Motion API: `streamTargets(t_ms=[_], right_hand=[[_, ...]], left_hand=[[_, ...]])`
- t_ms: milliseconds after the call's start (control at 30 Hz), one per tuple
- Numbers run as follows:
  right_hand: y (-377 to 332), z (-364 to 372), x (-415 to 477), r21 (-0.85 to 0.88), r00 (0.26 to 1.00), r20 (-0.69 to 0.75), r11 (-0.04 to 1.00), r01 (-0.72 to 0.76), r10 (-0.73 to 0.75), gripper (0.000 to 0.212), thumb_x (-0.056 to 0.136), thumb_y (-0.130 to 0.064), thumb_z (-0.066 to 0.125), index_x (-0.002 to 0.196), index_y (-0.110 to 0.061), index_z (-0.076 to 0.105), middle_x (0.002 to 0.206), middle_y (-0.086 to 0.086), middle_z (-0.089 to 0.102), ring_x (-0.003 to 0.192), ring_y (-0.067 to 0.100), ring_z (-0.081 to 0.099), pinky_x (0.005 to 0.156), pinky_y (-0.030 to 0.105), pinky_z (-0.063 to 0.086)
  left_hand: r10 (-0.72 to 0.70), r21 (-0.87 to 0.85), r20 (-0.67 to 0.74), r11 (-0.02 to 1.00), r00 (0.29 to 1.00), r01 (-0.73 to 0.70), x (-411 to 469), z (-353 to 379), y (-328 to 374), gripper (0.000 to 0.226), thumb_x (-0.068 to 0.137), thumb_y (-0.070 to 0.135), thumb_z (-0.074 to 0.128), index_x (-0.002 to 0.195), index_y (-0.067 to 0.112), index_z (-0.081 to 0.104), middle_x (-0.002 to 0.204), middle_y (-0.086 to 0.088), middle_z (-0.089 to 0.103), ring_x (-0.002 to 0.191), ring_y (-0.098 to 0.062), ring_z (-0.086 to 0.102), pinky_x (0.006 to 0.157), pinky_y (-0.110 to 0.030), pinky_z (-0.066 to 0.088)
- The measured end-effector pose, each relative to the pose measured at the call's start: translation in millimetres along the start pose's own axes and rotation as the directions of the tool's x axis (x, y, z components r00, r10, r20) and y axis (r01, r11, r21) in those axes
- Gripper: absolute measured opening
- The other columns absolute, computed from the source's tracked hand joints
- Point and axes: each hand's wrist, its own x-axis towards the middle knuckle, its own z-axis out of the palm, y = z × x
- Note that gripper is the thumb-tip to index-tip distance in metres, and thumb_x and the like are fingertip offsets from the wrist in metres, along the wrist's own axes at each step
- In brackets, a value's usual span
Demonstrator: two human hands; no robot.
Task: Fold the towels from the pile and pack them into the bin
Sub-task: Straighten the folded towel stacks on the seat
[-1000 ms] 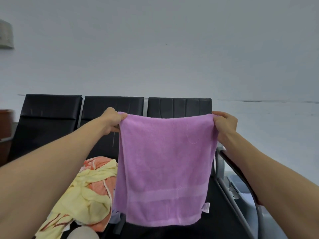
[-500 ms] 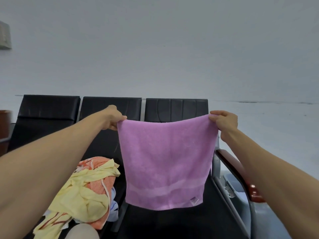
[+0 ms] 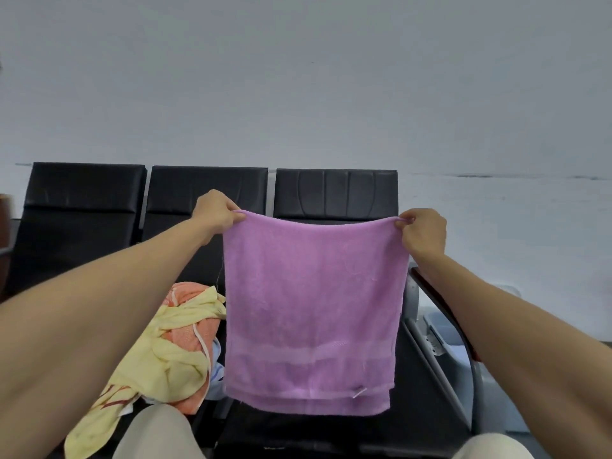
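On a black bench point(image 3: 86, 207), at 7 o'clock, a pile of yellow and orange towels point(image 3: 172, 352) lies crumpled. At centre, the left hand point(image 3: 215, 212) pinches the purple towel point(image 3: 314, 309) by its top left corner and the right hand point(image 3: 422, 231) pinches its top right. The top edge sags slightly, and the doubled lower edges hang free in front of the right seat. At 4 o'clock, past the armrest point(image 3: 430, 289), a pale bin point(image 3: 443, 339) partly shows.

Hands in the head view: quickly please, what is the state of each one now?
The left hand pinches one top corner of the purple towel.
The right hand pinches the other top corner.
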Motion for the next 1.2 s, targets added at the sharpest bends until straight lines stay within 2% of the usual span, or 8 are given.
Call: streamTargets(t_ms=[100,267,433,600,733,833,967,1200], right_hand=[[-5.7,4.0,-0.3,-0.068,1.0,-0.012,0.998,-0.002,0.001,0.019,0.097,-0.019,0.055,0.107,-0.007,0.067,0.12,0.014,0.05,0.096,0.031,0.058,0.076,0.03,0.04],[-5.8,11.7,1.0,-0.173,0.995,0.088,0.984,-0.04,0.056,0.029,0.1,-0.026,0.047,0.117,-0.003,0.054,0.11,0.015,0.059,0.096,0.035,0.059,0.071,0.033,0.038],[-0.8,14.8,-1.5,-0.236,0.992,0.122,0.972,0.016,0.014,0.012,0.094,-0.009,0.052,0.097,-0.006,0.063,0.092,0.013,0.061,0.076,0.029,0.054,0.068,0.032,0.043],[4.9,15.9,-3.7,-0.164,0.99,0.135,0.984,0.067,-0.045,0.023,0.088,0.009,0.049,0.097,-0.004,0.066,0.097,0.011,0.062,0.088,0.022,0.055,0.081,0.03,0.048],[13.7,21.6,-4.8,-0.166,0.982,0.184,0.983,0.077,-0.046,0.035,0.087,0.011,0.047,0.106,-0.004,0.071,0.111,0.014,0.068,0.103,0.03,0.062,0.095,0.037,0.051],[18.4,21.7,-6.1,-0.213,0.977,0.213,0.975,0.057,-0.01,0.04,0.085,0.012,0.042,0.104,-0.003,0.074,0.104,0.018,0.069,0.095,0.033,0.062,0.085,0.035,0.053],[23.5,18.5,-7.8,-0.3,0.973,0.222,0.954,0.009,0.06,0.034,0.085,0.01,0.043,0.098,-0.002,0.072,0.092,0.018,0.064,0.078,0.031,0.053,0.07,0.032,0.045],[16.0,17.4,-4.7,-0.208,0.982,0.178,0.978,-0.017,0.055,0.03,0.082,0.011,0.047,0.09,0.0,0.073,0.094,0.019,0.067,0.078,0.027,0.054,0.071,0.03,0.047]], left_hand=[[0.029,0.039,-0.045,0.999,0.999,-0.027,1.4,1.5,-4.4,0.025,0.093,0.016,0.063,0.112,0.001,0.07,0.115,-0.015,0.066,0.105,-0.029,0.06,0.08,-0.032,0.046],[0.077,0.105,-0.05,0.992,0.996,-0.072,5.9,7.3,-15.2,0.022,0.096,0.017,0.058,0.108,0.003,0.07,0.107,-0.015,0.066,0.092,-0.026,0.059,0.079,-0.035,0.048],[0.126,0.281,0.037,0.951,0.991,-0.132,3.7,10.1,-22.4,0.023,0.098,0.016,0.054,0.108,0.001,0.068,0.104,-0.018,0.067,0.089,-0.03,0.063,0.076,-0.037,0.05],[0.191,0.356,0.015,0.916,0.981,-0.184,-1.7,13.4,-22.9,0.012,0.089,-0.002,0.062,0.086,0.006,0.069,0.093,-0.013,0.067,0.08,-0.024,0.06,0.075,-0.035,0.053],[0.235,0.41,0.066,0.88,0.97,-0.241,-4.9,20.2,-22.7,0.012,0.091,-0.003,0.057,0.088,0.003,0.067,0.095,-0.011,0.061,0.079,-0.024,0.059,0.073,-0.034,0.052],[0.208,0.437,0.125,0.866,0.97,-0.242,-3.8,21.1,-29.4,0.021,0.093,-0.002,0.051,0.078,-0.002,0.067,0.085,-0.014,0.062,0.073,-0.029,0.061,0.064,-0.037,0.05],[0.188,0.419,0.148,0.878,0.971,-0.233,-4.5,19.9,-33.5,0.023,0.096,0.005,0.051,0.08,0.003,0.068,0.075,-0.013,0.063,0.066,-0.026,0.06,0.057,-0.032,0.045],[0.234,0.387,0.065,0.89,0.97,-0.24,-4.8,14.7,-24.5,0.014,0.087,-0.002,0.063,0.087,0.005,0.074,0.084,-0.009,0.066,0.076,-0.024,0.06,0.066,-0.031,0.047]])
